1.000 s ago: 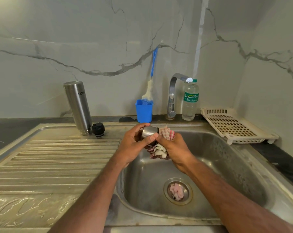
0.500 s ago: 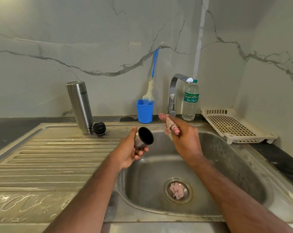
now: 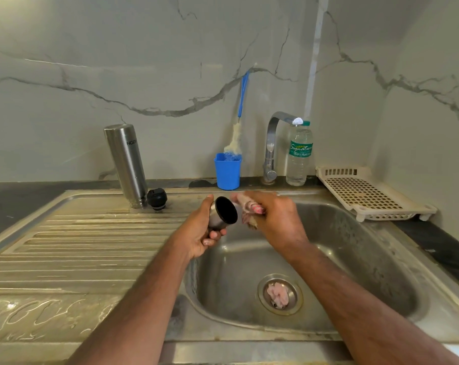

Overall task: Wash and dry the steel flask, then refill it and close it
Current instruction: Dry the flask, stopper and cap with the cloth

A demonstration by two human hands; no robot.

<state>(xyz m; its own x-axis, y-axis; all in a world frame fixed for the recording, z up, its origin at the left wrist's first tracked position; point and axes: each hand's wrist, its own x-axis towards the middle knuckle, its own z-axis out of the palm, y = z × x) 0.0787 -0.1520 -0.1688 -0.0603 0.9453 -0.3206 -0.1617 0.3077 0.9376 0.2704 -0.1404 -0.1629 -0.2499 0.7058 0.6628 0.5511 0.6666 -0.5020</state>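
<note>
Steel cup (image 3: 221,214), the flask's outer cap by the look of it, sits in my left hand (image 3: 196,233) at frame centre, fingers wrapped round its wall and the dark mouth turned right, toward the cloth (image 3: 249,209); I judge that angle is there so the cloth can be pushed inside to dry it. My right hand (image 3: 273,219) has its fingers closed on the bunched cloth just beside the cup's rim; it is blurred, so I cannot tell whether they touch. Both are held over the sink (image 3: 354,259), likely so drips fall in the basin

Upper left of centre, the flask (image 3: 125,164) stands mouth down on the drainboard (image 3: 65,246), tilted toward the wall, which I read as draining. Its black stopper (image 3: 157,198) lies just beside it, off the flask so both can dry

Behind the basin are a blue tub (image 3: 227,171) holding a brush (image 3: 236,138), the tap (image 3: 272,148) and a water bottle (image 3: 299,154), perhaps for the refill. At right, a cream rack (image 3: 365,196). Something pale sits in the drain (image 3: 279,295)
</note>
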